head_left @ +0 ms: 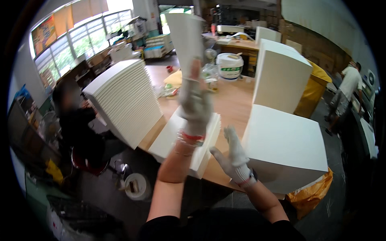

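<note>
My left hand (196, 105), in a white knit glove with a bare fingertip showing, is raised over the middle of the table. Motion smears its fingers, so their grip is unclear. Directly behind it rises a tall white block or panel (183, 38); whether they touch cannot be made out. Beneath is a low stack of white sheets (171, 136) at the table's near edge. My right hand (233, 156), also gloved, is open with thumb and fingers apart and holds nothing. It is beside a large white stack (285, 136) on the right.
A leaning white stack with ridged layers (126, 98) stands left, near a seated person (86, 124). Another tall white stack (279, 76) is at the right. A white bucket (230, 66) sits on the wooden table (235, 94); another bucket (137, 186) is below, left. A person (349, 86) stands far right.
</note>
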The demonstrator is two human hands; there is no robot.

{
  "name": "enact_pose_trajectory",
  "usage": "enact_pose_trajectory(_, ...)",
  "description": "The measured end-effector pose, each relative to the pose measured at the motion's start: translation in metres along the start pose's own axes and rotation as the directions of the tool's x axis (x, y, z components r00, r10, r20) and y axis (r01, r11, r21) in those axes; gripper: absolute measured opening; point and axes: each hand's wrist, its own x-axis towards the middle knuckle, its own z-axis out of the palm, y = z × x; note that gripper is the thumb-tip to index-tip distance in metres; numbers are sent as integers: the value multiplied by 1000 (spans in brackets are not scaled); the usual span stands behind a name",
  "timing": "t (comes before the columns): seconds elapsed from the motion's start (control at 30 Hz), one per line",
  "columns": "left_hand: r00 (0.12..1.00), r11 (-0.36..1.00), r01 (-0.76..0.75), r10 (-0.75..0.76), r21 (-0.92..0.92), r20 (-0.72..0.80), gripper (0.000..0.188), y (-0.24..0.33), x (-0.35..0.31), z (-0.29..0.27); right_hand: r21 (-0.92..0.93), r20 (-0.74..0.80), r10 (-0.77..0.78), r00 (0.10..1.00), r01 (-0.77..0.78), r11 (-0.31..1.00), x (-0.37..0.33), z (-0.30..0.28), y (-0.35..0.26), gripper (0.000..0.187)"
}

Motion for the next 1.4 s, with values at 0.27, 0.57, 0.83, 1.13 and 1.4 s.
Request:
enact_pose_trajectory(0.27,937,850,-234,67,472,344,70,-8,-94,21,888,356,415,838,-442,130,-120,143,143,48)
enact_pose_trajectory(0.57,769,452,-19,-563,892,301,34,-110,-176,-249,327,449,719,530,-847,419,-87,141,118,30)
enact_pose_trajectory(0.83,468,416,516,-869,749,160,33,-84,-173,-317,-109,513,428,744,-438,892,-92,99,51,39)
enact_pose_trajectory(1.13,445,399,616,-888,679,118,23,-110,-174,-348,-139,474,321,820,-291,947,-101,114,66,40)
enact_pose_trajectory(1.4,445,448,657,-880,607,167,23,-130,-187,-367,-89,418,276,865,-263,961,-104,118,65,37)
